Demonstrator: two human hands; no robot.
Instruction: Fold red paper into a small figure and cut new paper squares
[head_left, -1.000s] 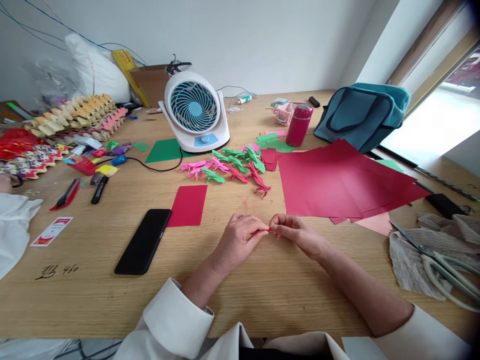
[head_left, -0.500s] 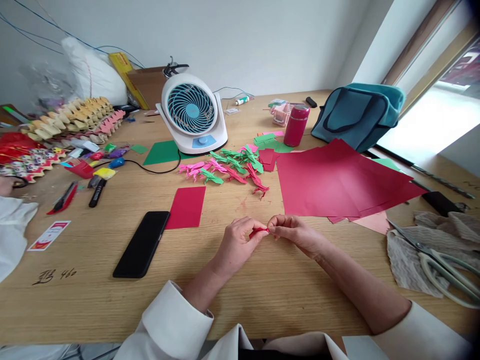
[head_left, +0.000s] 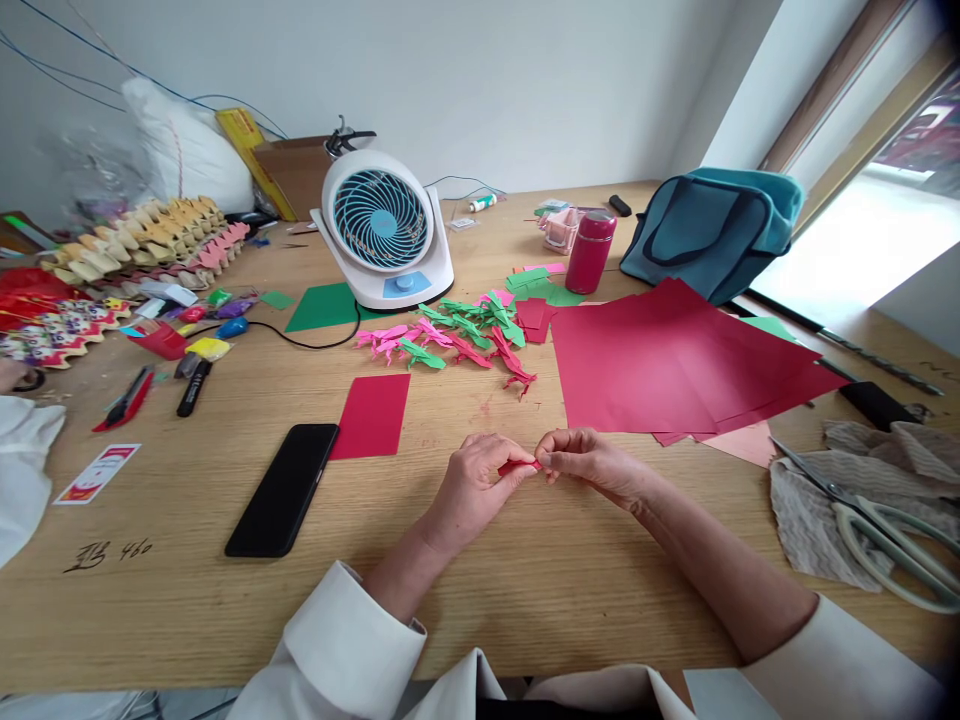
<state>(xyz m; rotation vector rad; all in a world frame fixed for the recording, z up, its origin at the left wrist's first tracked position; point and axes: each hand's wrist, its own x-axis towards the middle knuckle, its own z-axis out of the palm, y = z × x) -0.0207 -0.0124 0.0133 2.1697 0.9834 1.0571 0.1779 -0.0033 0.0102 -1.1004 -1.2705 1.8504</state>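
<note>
Between my two hands, a small folded piece of red paper [head_left: 517, 466] is pinched just above the table. My left hand [head_left: 478, 483] grips its body between thumb and fingers. The fingertips of my right hand [head_left: 592, 462] are closed on its right end, and most of that end is hidden by them. Beyond my hands lies a pile of folded paper figures [head_left: 469, 330] in green, pink and red. A red paper rectangle [head_left: 375, 415] lies left of my hands, beside a black phone [head_left: 283, 490].
Large red sheets [head_left: 675, 360] spread to the right, with scissors [head_left: 862, 510] on a crumpled cloth [head_left: 806, 500] nearby. A fan [head_left: 386, 225], a red flask [head_left: 590, 252] and a blue bag [head_left: 709, 235] stand at the back. Another person's sleeve [head_left: 26, 460] shows at far left.
Both hands stay almost in place, still pinching the red paper. Slightly more of its red edge shows near the fingertips. The whole view has shifted a little.
</note>
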